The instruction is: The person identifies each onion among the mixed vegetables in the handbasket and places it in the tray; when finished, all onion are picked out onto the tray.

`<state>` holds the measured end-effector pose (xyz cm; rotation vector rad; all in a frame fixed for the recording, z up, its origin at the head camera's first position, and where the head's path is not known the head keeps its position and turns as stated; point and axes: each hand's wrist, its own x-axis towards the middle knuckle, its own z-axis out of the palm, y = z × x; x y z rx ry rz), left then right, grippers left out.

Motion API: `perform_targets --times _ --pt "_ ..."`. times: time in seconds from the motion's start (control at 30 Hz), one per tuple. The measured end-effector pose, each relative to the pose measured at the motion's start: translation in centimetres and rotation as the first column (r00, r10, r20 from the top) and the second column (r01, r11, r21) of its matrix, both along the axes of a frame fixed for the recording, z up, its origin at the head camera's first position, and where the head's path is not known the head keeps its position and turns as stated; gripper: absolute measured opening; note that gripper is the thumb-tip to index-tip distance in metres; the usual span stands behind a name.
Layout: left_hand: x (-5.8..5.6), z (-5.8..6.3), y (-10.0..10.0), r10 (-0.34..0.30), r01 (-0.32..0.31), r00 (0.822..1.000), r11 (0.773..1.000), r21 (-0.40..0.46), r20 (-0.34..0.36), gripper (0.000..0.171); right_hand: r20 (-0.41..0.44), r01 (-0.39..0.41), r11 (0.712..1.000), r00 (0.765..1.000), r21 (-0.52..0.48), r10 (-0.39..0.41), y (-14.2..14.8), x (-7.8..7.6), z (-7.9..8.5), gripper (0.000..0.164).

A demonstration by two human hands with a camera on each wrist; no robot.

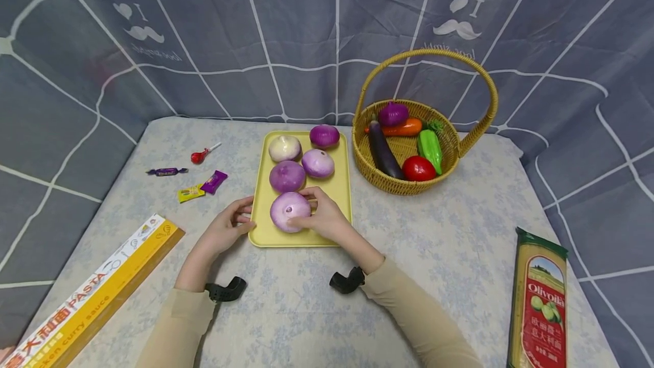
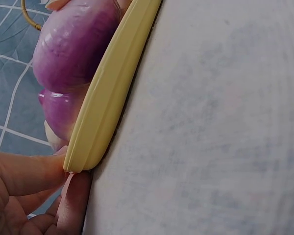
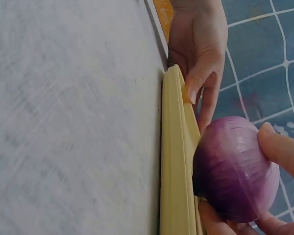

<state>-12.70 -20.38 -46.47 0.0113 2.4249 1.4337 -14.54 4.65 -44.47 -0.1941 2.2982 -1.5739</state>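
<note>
A pale yellow tray [image 1: 338, 186] lies on the table with several onions on it. My left hand [image 1: 225, 229] grips its near left edge; in the left wrist view the thumb lies on the rim and a finger is beneath it. At the tray's near end, my right hand [image 1: 324, 217] holds a purple onion [image 1: 290, 212] between thumb and fingers. Behind that onion are a purple onion [image 1: 287, 176], a lighter one [image 1: 318, 163], a whitish one [image 1: 285, 148] and a deep purple one [image 1: 324, 136]. The right wrist view shows the held onion [image 3: 237, 169] at the tray's rim.
Right of the tray stands a wicker basket [image 1: 395, 187] with a tall handle, containing an eggplant, carrot, tomato, green pepper and onion. Several candies [image 1: 213, 182] and a red lollipop [image 1: 198, 157] lie left. A pasta box [image 1: 97, 294] and a pasta bag [image 1: 540, 300] flank the arms.
</note>
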Motion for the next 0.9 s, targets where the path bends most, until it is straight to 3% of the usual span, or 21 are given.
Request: perform_targets --times 0.47,0.77,0.9 --pt "0.0 -0.2 0.0 -0.003 0.003 1.0 1.0 0.006 -0.006 0.061 -0.116 0.004 0.999 0.993 0.052 0.002 -0.5 0.7 -0.2 0.077" --pt "0.0 0.0 0.0 0.003 -0.003 1.0 1.0 0.003 -0.005 0.061 -0.107 0.02 0.998 0.994 0.057 -0.014 0.1 0.7 0.0 0.08" --pt "0.0 0.0 0.0 -0.001 0.001 1.0 1.0 0.001 -0.006 0.061 -0.112 0.037 0.997 0.993 0.071 -0.028 0.8 0.5 0.6 0.072"
